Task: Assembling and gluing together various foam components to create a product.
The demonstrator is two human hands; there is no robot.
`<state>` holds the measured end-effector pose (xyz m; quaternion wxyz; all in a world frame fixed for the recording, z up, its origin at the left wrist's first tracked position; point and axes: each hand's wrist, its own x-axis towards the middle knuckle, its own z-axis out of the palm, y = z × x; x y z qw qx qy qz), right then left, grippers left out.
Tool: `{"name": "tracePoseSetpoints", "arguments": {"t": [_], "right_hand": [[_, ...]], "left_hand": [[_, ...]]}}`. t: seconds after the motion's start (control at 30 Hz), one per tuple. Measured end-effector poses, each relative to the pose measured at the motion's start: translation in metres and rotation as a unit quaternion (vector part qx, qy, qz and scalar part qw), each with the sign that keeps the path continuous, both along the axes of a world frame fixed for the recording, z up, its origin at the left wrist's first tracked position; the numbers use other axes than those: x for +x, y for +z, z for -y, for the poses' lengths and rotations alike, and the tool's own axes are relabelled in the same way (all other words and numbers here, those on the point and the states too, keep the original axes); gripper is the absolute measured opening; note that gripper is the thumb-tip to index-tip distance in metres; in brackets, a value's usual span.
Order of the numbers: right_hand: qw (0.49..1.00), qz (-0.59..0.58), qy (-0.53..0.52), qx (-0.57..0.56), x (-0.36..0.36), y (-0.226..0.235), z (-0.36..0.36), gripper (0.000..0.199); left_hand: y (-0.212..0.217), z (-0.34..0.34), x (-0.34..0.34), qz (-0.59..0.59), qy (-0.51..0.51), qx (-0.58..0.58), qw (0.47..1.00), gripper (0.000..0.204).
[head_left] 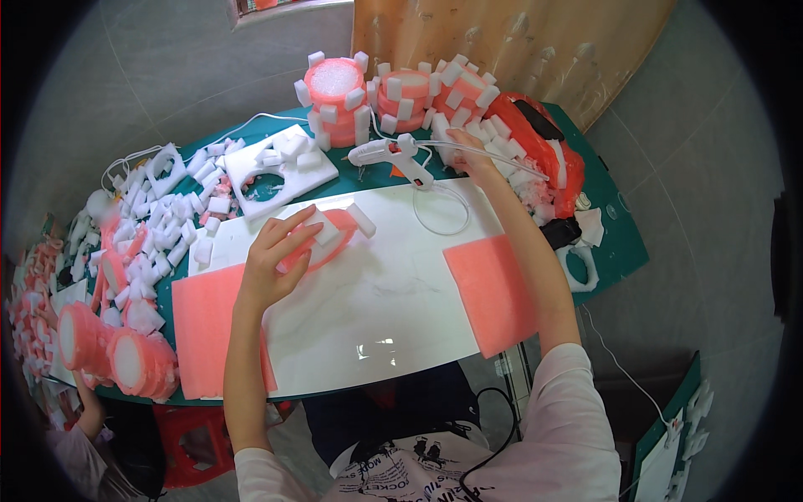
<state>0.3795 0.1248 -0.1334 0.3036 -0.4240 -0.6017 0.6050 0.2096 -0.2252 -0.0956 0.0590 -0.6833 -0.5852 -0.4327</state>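
My left hand [278,251] presses down on a pink foam ring [335,237] with small white foam blocks stuck to its edge, lying on the white board [376,301]. My right hand [470,152] reaches far forward to the pile of white foam blocks [493,142] beside the finished rings; its fingers close around something there, but what they grip is hidden. A white glue gun [391,153] lies on the green table just left of that hand, its cord looping over the board.
Finished pink rings studded with white blocks [401,94] stand stacked at the back. Pink foam sheets [493,289] [209,322] lie at both board ends. Loose white blocks [167,226] and white cut-out foam [276,171] cover the left. A red bag [544,151] sits at right. Another person's hand [88,402] is at lower left.
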Motion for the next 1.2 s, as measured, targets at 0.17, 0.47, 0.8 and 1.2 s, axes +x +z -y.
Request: {"name": "tracePoseSetpoints", "arguments": {"t": [0.17, 0.47, 0.8, 1.2], "right_hand": [[0.997, 0.079, 0.0, 0.015, -0.013, 0.003, 0.007, 0.039], [0.993, 0.103, -0.01, 0.053, -0.024, -0.003, 0.014, 0.045], [0.864, 0.259, -0.093, 0.422, -0.022, -0.004, 0.013, 0.032], [0.786, 0.257, -0.124, 0.549, 0.0, 0.001, -0.001, 0.025]], "left_hand": [[0.001, 0.003, 0.0, -0.003, 0.005, -0.004, 1.0, 0.041], [0.002, 0.004, 0.001, 0.01, 0.007, -0.031, 0.999, 0.038], [0.002, 0.003, 0.002, 0.002, 0.006, -0.003, 1.0, 0.041], [0.001, 0.002, 0.0, 0.005, 0.0, -0.018, 1.0, 0.04]]}}
